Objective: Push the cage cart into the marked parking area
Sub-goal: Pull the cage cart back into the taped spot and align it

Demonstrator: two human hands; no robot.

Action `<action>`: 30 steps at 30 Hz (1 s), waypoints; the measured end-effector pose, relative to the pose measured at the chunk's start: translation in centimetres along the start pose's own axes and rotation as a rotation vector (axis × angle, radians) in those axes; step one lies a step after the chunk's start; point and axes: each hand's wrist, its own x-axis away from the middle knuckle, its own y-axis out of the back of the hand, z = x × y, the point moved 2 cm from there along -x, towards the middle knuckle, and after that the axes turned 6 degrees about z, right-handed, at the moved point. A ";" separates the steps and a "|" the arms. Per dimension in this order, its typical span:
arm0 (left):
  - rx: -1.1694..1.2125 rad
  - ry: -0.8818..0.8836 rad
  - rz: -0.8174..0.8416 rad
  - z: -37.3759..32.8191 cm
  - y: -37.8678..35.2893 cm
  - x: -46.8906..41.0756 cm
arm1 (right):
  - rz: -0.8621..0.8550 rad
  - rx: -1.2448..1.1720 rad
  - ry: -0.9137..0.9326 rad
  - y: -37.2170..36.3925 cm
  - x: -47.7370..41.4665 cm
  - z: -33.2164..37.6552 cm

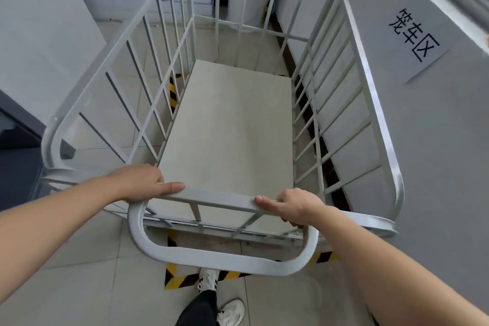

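Observation:
A white metal cage cart with barred sides and a pale flat floor fills the middle of the head view. It stands close beside a grey wall on its right. My left hand grips the left end of the cart's near top rail. My right hand grips the right end of the same rail. Yellow-and-black striped floor tape runs under the cart's left side, and more of it forms a corner by my feet. The cart's wheels are hidden.
A paper sign with black characters hangs on the grey wall to the right. A dark cabinet stands at the left edge. White tiled wall and a door lie ahead. My white shoes stand on the pale floor tiles.

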 end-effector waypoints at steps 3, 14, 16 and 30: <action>0.008 0.015 0.031 0.4 0.1 -0.4 | 0.026 0.030 0.012 0.1 -0.3 0.0; 0.084 0.002 0.138 -0.9 0.7 -0.8 | 0.157 0.094 0.096 1.2 -0.5 -1.1; 0.097 0.000 0.140 -1.9 0.9 -1.1 | 0.167 0.097 0.098 2.0 -0.3 -2.2; 0.172 0.054 0.121 -15.8 0.3 -4.0 | 0.235 0.167 0.104 6.4 1.5 -15.0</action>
